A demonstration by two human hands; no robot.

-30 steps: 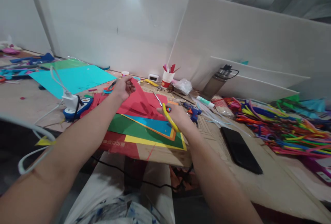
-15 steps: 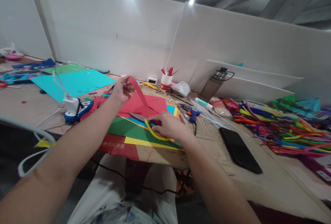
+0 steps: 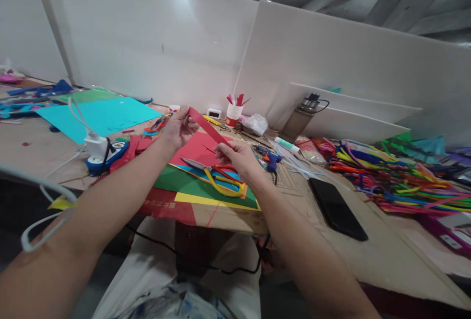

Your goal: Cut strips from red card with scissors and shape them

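Observation:
A narrow strip of red paper is stretched between my two hands. My left hand pinches its upper left end, and my right hand has its lower right end between thumb and fingers. Beneath the strip lies a red sheet with a cut in its right side. Scissors with yellow and red handles rest on the stacked coloured paper, just below my right hand, with nobody holding them. Green paper and yellow paper show under them.
A black phone and a pile of coloured pipe cleaners lie to the right. Behind are a blue glue gun, a glue stick, a bottle and a paper cup. Turquoise paper and a power strip are left.
My right hand has let go of the scissors, leaving them on the paper, and has moved up to grip the strip's lower end. The strip has lifted off the red sheet.

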